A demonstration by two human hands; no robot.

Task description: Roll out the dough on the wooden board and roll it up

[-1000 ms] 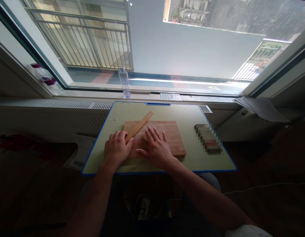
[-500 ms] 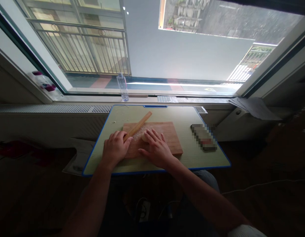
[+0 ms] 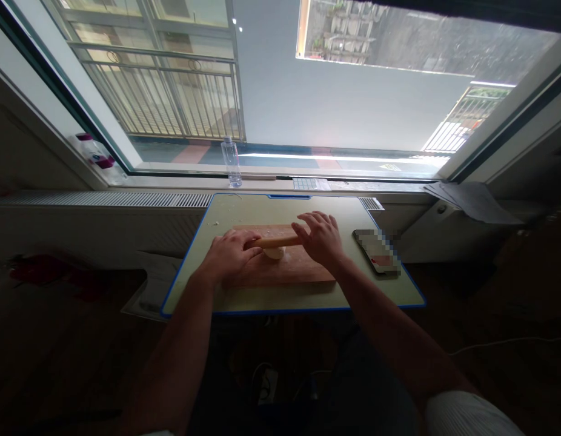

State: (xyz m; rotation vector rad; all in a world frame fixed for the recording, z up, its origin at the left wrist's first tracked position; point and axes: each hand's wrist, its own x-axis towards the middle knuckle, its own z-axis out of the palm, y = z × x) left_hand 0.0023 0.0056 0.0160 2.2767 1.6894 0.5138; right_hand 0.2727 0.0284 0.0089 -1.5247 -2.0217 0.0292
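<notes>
A wooden rolling pin [image 3: 280,241] lies almost level from left to right, across a pale lump of dough [image 3: 274,252]. My left hand [image 3: 230,254] is closed around the pin's left end. At the other end, my right hand [image 3: 323,239] touches the pin near the thumb and palm, its fingers stretched out and apart. The pin's right tip is hidden by this hand. Beneath them is a wooden cutting board [image 3: 285,275], with the dough near its middle.
The board rests on a small pale table [image 3: 339,212] with a blue edge. A partly blurred phone [image 3: 375,251] lies at its right. Dough crumbs [image 3: 215,223] dot the table's left side. A clear bottle [image 3: 231,162] stands on the windowsill behind.
The rolling pin has swung from a slant to nearly level over the dough. My right hand has left the dough and moved right and away from me to the pin's right end.
</notes>
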